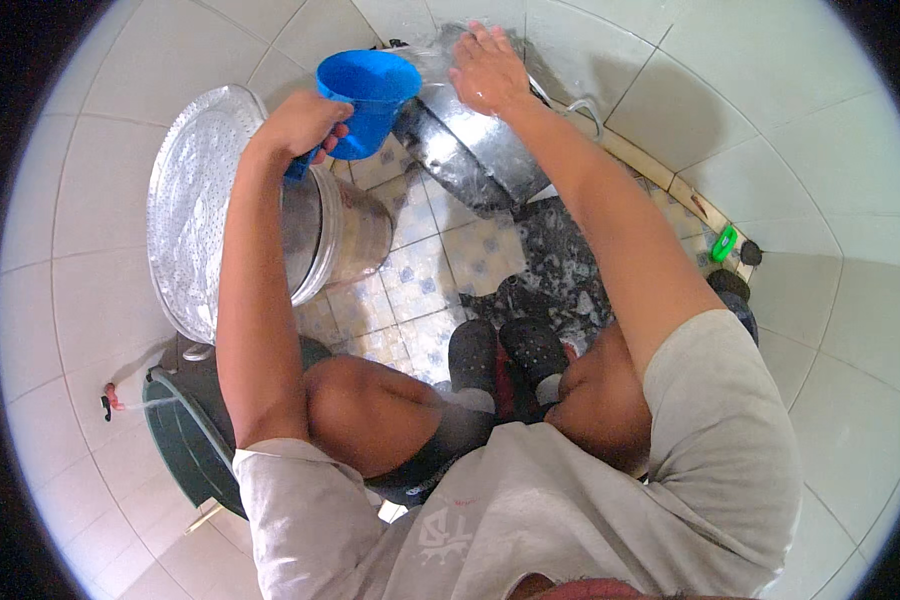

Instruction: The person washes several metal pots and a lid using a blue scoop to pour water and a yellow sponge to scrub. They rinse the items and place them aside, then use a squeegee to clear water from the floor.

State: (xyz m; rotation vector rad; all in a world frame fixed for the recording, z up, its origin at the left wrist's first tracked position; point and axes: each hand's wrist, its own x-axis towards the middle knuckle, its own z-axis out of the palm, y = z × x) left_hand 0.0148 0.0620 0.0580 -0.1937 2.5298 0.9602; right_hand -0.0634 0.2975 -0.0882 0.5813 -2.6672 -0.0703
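Observation:
My left hand (304, 124) grips the handle of a blue plastic water dipper (371, 120), its mouth facing up and its body slightly tilted. Whether water is in the dipper I cannot tell. Against the far wall, a large shiny metal pot (487, 161) lies tilted on the floor, wet on its surface. My right hand (495, 71) is laid flat at the pot's far upper part, fingers extended and holding nothing. The hand and forearm hide some of the pot. A curved metal handle (589, 116) sticks out on its right side.
Left of me stand a perforated metal tray (187, 217) and a metal pot (364, 232). Closer in is a dark green tub (187, 442) with a hose (195, 401), below a wall tap (111, 397). Foamy dark water (562, 262) covers floor tiles. A green object (724, 244) lies by the right wall.

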